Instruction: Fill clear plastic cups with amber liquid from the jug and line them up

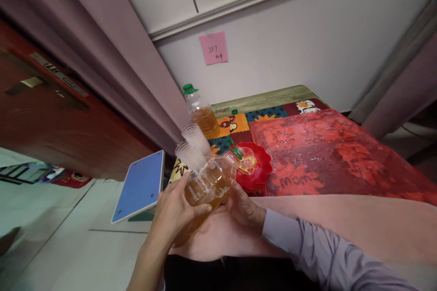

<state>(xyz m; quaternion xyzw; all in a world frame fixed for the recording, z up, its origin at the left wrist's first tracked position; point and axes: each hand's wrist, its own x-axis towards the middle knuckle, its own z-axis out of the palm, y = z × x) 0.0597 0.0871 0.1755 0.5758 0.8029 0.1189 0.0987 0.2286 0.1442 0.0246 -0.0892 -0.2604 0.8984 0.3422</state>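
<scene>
Both hands are meeting low in the head view, just above the person's lap. Left hand (175, 211) is wrapping around the body of a plastic bottle (208, 184) of amber drink, fingers clamped on it, and the bottle is tilting with its open neck pointing up and to the right. Right hand (243, 207), in a grey sleeve (307, 245), is pressing its fingers closed against the bottle's upper side near the neck. Two clear cups (193, 145) are standing out just behind the left hand. Beyond them, a red dish (257, 170) is sitting on the table (269, 97), touching a red plastic sheet (334, 150). A second bottle (201, 113) with a green cap is standing upright further back, below a pink note (213, 48).
</scene>
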